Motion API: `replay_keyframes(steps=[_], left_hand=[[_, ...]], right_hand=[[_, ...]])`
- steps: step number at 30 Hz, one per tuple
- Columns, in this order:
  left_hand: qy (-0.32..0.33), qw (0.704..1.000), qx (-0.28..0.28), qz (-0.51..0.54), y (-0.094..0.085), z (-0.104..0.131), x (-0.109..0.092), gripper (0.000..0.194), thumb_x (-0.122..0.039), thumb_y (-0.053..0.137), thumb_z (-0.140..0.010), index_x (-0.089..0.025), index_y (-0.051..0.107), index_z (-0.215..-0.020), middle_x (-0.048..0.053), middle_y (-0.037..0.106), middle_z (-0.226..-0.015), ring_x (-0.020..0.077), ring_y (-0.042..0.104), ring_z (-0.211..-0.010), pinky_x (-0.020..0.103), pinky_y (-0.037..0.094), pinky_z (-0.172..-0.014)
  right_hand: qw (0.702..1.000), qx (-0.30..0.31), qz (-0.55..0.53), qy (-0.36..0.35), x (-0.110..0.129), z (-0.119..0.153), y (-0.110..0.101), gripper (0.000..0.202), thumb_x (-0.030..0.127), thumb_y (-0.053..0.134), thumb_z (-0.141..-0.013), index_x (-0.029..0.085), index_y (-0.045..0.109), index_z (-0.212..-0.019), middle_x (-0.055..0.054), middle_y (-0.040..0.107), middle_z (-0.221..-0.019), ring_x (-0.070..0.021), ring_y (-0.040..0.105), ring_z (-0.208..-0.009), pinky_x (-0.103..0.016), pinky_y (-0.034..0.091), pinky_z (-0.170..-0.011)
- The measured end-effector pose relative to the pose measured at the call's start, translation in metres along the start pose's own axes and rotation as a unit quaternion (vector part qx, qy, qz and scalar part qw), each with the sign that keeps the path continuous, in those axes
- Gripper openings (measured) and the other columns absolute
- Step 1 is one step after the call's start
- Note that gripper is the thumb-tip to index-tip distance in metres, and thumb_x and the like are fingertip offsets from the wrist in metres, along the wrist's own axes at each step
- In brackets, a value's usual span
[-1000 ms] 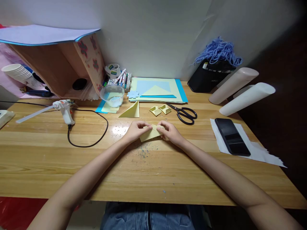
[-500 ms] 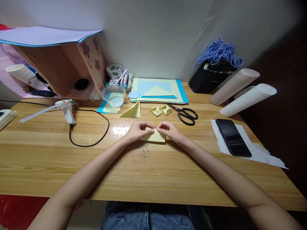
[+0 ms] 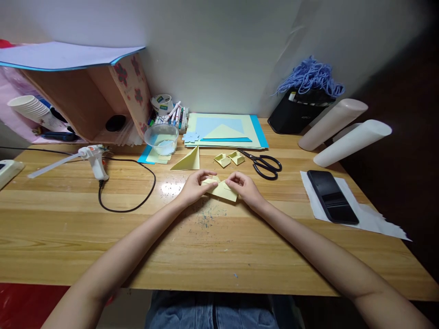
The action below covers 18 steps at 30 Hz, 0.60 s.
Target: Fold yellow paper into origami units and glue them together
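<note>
A folded piece of pale yellow paper (image 3: 222, 192) is held just over the wooden table, tilted with its right end lower. My left hand (image 3: 197, 186) pinches its left side between thumb and fingers. On the other side, my right hand (image 3: 244, 188) grips the right part near the top fold. Beyond my hands lie two small folded yellow paper pieces (image 3: 229, 159). A larger folded yellow triangle (image 3: 188, 161) stands to their left. Black-handled scissors (image 3: 262, 163) rest to their right.
At the left lies a white glue gun (image 3: 95, 162) with a looped black cable. A clear plastic bowl (image 3: 162, 139), markers (image 3: 174, 114) and stacked paper sheets (image 3: 258, 130) are at the back. A phone (image 3: 332, 196) lies on white tissue at the right, near two white rolls (image 3: 353, 142).
The folded yellow paper has turned, its right end dropping, and its top folds have spread more open. My hands have shifted slightly, both still holding it.
</note>
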State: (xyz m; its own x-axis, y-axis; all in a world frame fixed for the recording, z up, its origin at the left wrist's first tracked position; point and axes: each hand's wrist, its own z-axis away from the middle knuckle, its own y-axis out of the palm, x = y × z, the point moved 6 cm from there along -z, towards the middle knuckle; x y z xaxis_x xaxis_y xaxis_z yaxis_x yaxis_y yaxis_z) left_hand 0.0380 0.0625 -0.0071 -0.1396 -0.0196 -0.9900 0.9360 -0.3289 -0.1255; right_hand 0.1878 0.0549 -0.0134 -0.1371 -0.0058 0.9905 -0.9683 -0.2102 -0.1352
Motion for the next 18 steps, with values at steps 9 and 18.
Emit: replay_keyframes(steps=[9,18], left_hand=[[0.001,0.999,0.013,0.045,0.0028,-0.0014,0.0064,0.045,-0.032,0.068,-0.064,-0.014,0.053,-0.101,-0.004,0.052,-0.066,0.0071,0.05,-0.058,0.018,0.038,-0.054],[-0.043,0.998,0.037,0.037,0.0037,0.0001,0.002,0.035,-0.044,0.063,-0.067,-0.013,0.061,-0.083,-0.001,0.056,-0.066,0.008,0.048,-0.056,0.019,0.034,-0.052]], right_hand=[[0.998,0.034,0.044,0.002,-0.0006,0.0017,0.0054,0.023,0.038,0.061,-0.071,0.017,0.056,-0.078,0.002,0.049,-0.064,-0.0105,0.044,-0.058,-0.023,0.034,-0.054],[0.999,0.035,0.037,0.01,-0.0015,0.0003,0.004,0.021,0.036,0.061,-0.07,0.016,0.057,-0.073,-0.001,0.055,-0.068,-0.0119,0.048,-0.061,-0.024,0.037,-0.056]])
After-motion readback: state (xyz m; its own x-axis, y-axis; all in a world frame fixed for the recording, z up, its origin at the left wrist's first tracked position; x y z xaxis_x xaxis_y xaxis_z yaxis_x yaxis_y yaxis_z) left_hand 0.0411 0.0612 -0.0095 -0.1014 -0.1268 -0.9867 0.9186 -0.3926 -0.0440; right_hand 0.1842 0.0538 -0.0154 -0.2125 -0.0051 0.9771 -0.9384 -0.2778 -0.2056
